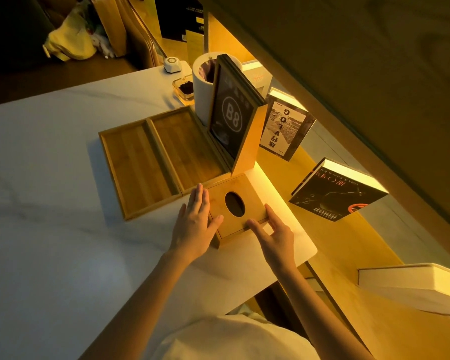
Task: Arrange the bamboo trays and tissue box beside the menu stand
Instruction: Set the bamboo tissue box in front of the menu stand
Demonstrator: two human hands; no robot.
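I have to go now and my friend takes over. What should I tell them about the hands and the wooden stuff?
Left hand: flat against the tissue box's left side, open.
Right hand: fingers on its near right edge, open.
Two bamboo trays lie side by side, left of the menu stand.
The tissue box sits just in front of the stand, slightly askew.
Left: probably square up the box, then let go.

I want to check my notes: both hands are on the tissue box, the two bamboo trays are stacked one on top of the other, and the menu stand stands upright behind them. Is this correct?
Not quite. In the head view the two bamboo trays lie side by side on the table, not stacked. The rest holds: the left hand and right hand rest on the tissue box, and the menu stand stands upright behind them.
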